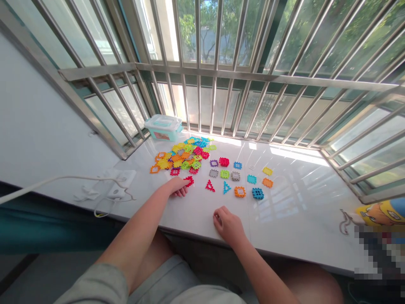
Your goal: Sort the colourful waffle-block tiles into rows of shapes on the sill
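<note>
Pile (179, 159): heap of colourful flat plastic pieces on the white ledge (284, 219), overlapping so much the bottom ones are mostly buried.
Left hand (179, 185): looks pinched on a red piece (189, 180) just in front of the pile; fingers cover part of it, so the exact grip's hard to see.
Right hand (226, 223): fingers loosely curled, near the front edge; can't tell if it's closed on anything.
Loose pieces (240, 192): rough rows right of the pile; one pale piece (251, 167) nearly melts into the ledge.
Box (163, 128): lid on, behind the pile, label too small to read.
Yellow cartoon thing (376, 214): cut off at right, pixelated patch below.
</note>
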`<state>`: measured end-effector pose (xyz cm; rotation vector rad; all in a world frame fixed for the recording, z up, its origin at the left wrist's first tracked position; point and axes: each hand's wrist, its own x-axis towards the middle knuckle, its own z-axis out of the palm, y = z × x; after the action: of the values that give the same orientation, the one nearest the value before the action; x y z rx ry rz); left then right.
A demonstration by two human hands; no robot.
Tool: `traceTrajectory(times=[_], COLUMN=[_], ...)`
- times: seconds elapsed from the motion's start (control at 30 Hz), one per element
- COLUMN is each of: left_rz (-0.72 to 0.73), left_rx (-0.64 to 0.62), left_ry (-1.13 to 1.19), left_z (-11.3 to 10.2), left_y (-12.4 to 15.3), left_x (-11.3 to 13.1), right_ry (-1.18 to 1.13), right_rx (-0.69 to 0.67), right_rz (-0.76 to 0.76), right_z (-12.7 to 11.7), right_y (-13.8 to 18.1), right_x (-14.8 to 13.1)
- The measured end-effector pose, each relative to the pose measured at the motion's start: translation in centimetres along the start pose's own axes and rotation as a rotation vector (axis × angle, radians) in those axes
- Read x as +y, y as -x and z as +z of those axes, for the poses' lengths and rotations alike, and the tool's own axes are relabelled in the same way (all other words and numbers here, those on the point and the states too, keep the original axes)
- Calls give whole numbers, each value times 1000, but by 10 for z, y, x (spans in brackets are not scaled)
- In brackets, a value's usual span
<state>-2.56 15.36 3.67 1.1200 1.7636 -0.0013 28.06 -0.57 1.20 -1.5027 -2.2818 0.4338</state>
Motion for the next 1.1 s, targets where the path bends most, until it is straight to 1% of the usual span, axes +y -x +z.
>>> traceTrajectory(times=[0.23, 0.37, 0.5, 0.6, 0.73, 0.83, 0.97, 1.1], left_rz=[30, 76, 196, 277, 325, 374, 418, 446], left_rx=[3, 4, 1, 9, 13, 22, 13, 11], left_ry=[-51, -102, -62, -37, -51, -72, -66, -116], left_z=[2, 1, 2, 6, 20, 34, 55, 69], left_y=[-1, 8, 21, 26, 28, 35, 48, 54], left_x=[-1, 0, -4, -10, -20, -24, -23, -20], right_ry=[83, 83, 73, 74, 84, 96, 113, 103], right_rx=[3, 6, 10, 4, 0, -17, -63, -83], right_rz=[-2, 10, 13, 15, 17, -40, -139, -150], right_z=[1, 1, -1, -2, -4, -8, -14, -16], right_y=[-1, -2, -3, -3, -1, 0, 0, -1], right_x=[-4, -4, -4, -5, -6, -8, -11, -13])
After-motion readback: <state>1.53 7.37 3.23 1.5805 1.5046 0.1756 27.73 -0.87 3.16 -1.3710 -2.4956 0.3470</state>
